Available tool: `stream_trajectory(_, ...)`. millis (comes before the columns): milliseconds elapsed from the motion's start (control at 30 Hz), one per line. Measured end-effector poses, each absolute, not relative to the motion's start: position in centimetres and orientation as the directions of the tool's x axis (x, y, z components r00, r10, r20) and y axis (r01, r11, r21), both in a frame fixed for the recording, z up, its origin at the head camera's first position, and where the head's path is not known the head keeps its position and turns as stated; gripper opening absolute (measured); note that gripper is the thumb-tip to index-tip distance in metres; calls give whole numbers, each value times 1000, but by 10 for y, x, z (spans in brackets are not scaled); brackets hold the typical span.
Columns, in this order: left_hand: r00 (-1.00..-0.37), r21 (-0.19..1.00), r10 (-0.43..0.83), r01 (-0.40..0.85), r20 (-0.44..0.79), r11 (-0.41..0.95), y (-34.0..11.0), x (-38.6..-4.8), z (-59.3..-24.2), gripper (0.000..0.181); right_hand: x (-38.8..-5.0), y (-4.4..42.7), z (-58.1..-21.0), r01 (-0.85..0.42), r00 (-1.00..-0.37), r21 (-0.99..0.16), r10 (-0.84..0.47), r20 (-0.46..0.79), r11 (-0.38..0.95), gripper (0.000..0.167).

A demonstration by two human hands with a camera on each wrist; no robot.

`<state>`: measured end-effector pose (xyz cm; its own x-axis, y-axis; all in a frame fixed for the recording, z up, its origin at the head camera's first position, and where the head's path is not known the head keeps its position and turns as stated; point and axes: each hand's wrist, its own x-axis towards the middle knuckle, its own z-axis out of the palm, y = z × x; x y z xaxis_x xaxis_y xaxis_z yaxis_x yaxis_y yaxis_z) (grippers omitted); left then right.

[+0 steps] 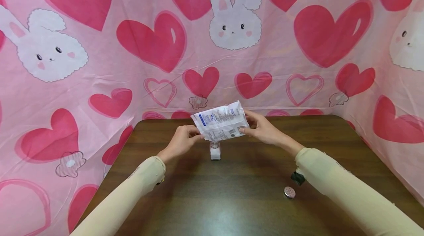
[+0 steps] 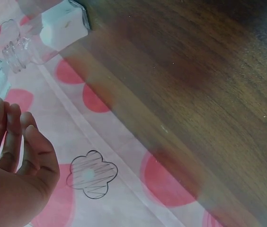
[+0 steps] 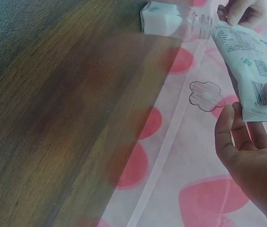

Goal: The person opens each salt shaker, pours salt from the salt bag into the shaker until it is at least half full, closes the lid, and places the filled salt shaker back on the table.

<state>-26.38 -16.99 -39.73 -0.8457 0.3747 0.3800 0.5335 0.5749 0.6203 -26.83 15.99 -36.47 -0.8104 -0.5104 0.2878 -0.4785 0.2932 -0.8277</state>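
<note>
A white packet (image 1: 221,122) with blue and black print is held tilted between both hands, above a small clear shaker bottle (image 1: 215,151). White matter fills the lower part of the upright bottle, and its threaded neck (image 3: 202,26) is uncapped. My left hand (image 1: 183,140) pinches the packet's left corner, close to the bottle's mouth. At the packet's other end, my right hand (image 1: 263,128) grips it, thumb on the printed face and fingers behind. Whether anything pours out cannot be seen.
A round metal lid with holes (image 1: 289,192) lies on the brown wooden table (image 1: 198,199), near the right forearm. A small dark object (image 1: 297,178) shows by the right sleeve. Behind the table hangs a pink cloth (image 1: 278,59) with hearts and rabbits.
</note>
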Motion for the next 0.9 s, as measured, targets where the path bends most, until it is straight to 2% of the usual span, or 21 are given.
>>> stream_trajectory(900,-843,613,375,537,385,579,-170,-263,-398,6,-269,159,-366,-483,-808,-828,-510,296,286,65)
